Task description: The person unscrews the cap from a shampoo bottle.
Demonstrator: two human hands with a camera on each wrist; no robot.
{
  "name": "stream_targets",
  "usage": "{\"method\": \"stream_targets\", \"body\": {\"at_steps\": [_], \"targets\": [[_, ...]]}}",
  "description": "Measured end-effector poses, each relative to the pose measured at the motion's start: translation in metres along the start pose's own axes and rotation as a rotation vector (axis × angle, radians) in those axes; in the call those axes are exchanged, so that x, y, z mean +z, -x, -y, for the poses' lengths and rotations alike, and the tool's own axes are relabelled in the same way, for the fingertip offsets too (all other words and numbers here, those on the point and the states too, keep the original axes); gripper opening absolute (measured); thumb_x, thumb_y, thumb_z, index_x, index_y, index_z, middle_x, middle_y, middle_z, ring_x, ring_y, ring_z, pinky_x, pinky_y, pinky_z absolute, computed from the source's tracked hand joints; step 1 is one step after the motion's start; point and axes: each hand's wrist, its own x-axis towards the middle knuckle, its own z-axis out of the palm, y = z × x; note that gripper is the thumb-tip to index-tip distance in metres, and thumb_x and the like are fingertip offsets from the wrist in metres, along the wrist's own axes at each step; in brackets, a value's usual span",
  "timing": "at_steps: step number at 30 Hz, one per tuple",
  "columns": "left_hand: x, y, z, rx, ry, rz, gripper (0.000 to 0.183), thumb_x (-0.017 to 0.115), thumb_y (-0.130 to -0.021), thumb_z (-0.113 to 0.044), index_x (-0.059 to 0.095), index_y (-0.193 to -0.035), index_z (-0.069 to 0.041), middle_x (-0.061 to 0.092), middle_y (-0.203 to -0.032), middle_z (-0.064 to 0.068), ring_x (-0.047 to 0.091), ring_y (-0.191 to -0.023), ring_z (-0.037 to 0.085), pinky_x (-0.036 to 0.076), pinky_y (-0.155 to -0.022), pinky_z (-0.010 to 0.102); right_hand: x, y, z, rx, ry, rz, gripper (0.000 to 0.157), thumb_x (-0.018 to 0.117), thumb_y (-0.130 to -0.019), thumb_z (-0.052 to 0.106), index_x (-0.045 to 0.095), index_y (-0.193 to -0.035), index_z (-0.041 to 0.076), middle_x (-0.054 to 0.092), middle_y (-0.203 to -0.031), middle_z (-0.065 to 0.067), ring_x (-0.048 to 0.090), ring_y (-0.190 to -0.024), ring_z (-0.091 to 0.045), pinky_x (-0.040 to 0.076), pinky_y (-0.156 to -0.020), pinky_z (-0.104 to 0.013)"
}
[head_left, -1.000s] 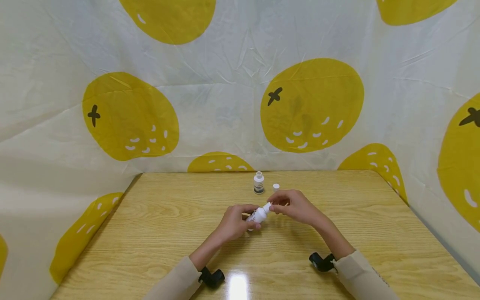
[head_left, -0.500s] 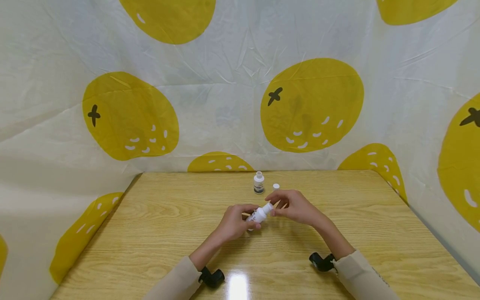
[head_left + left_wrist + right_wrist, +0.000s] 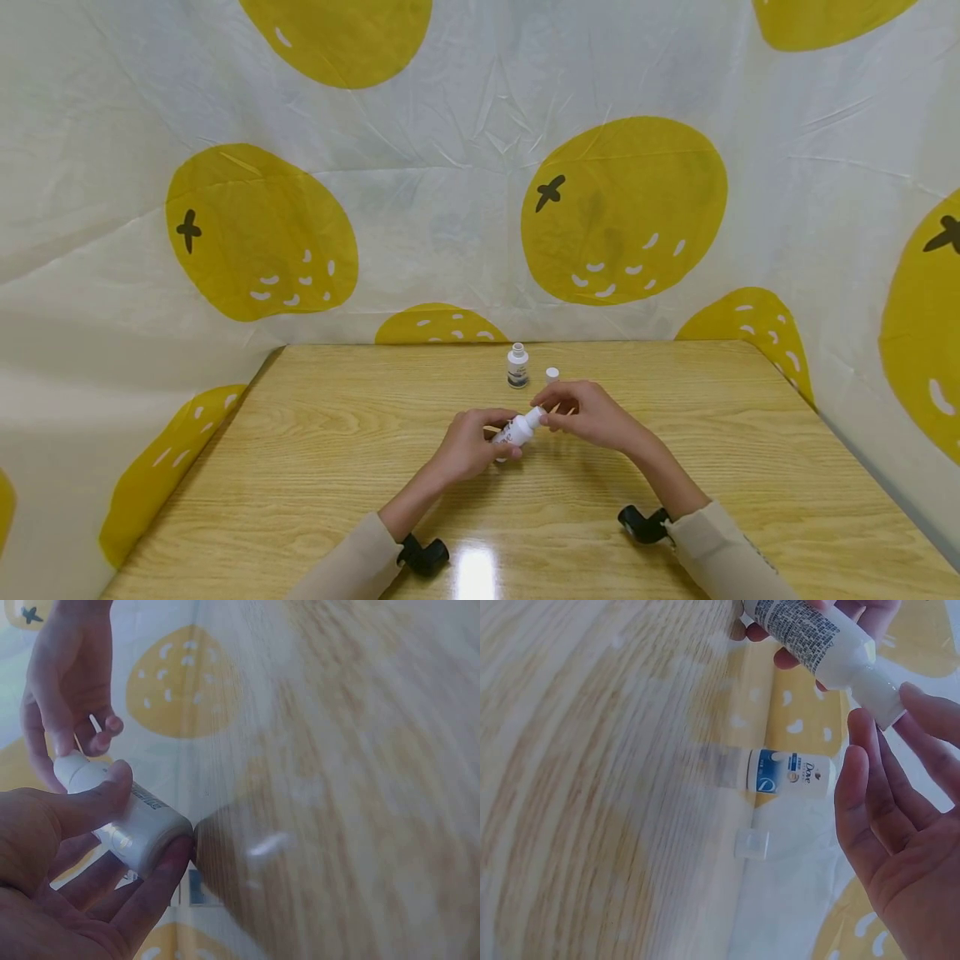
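Observation:
My left hand (image 3: 467, 448) grips a small white bottle (image 3: 514, 432) by its body, tilted so that its top points up and right. In the left wrist view the thumb lies along one side of the bottle (image 3: 146, 825), with fingers under its base. My right hand (image 3: 588, 412) is at the bottle's white cap (image 3: 877, 696), pinching it between thumb and fingertips in the right wrist view. Dense dark print covers the side of the bottle facing that camera.
Behind the hands a second white bottle (image 3: 517, 367), with a Dove label, stands upright with its neck uncapped. Beside it on the wooden table (image 3: 337, 433) sits a white cap (image 3: 552, 374). A fruit-print cloth (image 3: 442, 225) hangs at the table's far edge.
The right fingers loosened from the cap half a second ago and are now back against it. The left hand and the bottle have stayed in place.

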Motion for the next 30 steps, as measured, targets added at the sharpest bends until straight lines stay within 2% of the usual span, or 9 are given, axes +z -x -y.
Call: {"method": "stream_targets", "body": {"at_steps": [7,13,17,24,27,30], "targets": [[-0.0001,0.0004,-0.0006,0.006,0.010,-0.003,0.046,0.086,-0.084,-0.008,0.072,-0.128,-0.006,0.075,-0.123,0.012,0.074,-0.107,0.028,0.063,-0.083,0.032,-0.0005,0.0003,-0.0006,-0.011,0.004,0.013,0.030,0.075,-0.094,0.010,0.071,-0.123,0.004,0.075,-0.106,-0.014,0.070,-0.083,-0.026,0.057,-0.067,-0.026],[-0.0001,0.0008,-0.0009,0.006,0.011,-0.004,0.046,0.085,-0.084,-0.007,0.072,-0.128,-0.006,0.075,-0.124,0.012,0.074,-0.107,0.028,0.063,-0.083,0.032,0.0007,-0.0002,-0.0009,-0.005,0.014,0.000,0.031,0.075,-0.095,0.019,0.071,-0.122,0.005,0.075,-0.104,-0.011,0.070,-0.082,-0.020,0.058,-0.068,-0.027],[0.0001,0.0009,-0.0011,0.003,0.012,-0.005,0.047,0.086,-0.083,-0.007,0.072,-0.128,-0.006,0.075,-0.124,0.013,0.074,-0.107,0.028,0.063,-0.083,0.031,0.0011,-0.0003,-0.0014,0.011,-0.002,-0.005,0.029,0.071,-0.100,0.026,0.072,-0.118,0.005,0.075,-0.102,-0.011,0.071,-0.081,-0.022,0.060,-0.069,-0.032],[0.0002,0.0008,-0.0019,-0.007,0.018,0.000,0.047,0.086,-0.083,-0.008,0.072,-0.128,-0.007,0.074,-0.124,0.013,0.074,-0.107,0.029,0.064,-0.082,0.032,0.0001,0.0009,-0.0007,0.017,-0.017,-0.003,0.024,0.069,-0.100,0.020,0.073,-0.116,0.003,0.075,-0.102,-0.012,0.071,-0.083,-0.032,0.061,-0.070,-0.038],[0.0001,0.0010,-0.0019,-0.011,0.022,0.002,0.047,0.086,-0.083,-0.009,0.072,-0.128,-0.007,0.075,-0.124,0.013,0.075,-0.106,0.030,0.064,-0.081,0.032,-0.0009,0.0015,0.0007,0.007,-0.030,0.005,0.024,0.069,-0.099,0.015,0.073,-0.119,0.002,0.075,-0.106,-0.013,0.072,-0.085,-0.034,0.062,-0.071,-0.036],[0.0002,0.0009,-0.0015,-0.011,0.023,0.002,0.047,0.086,-0.084,-0.009,0.072,-0.128,-0.007,0.075,-0.123,0.013,0.075,-0.105,0.030,0.064,-0.080,0.032,-0.0018,0.0016,0.0012,-0.008,-0.048,0.014,0.025,0.068,-0.098,0.010,0.072,-0.120,0.000,0.075,-0.110,-0.015,0.073,-0.087,-0.036,0.061,-0.071,-0.029]]}}
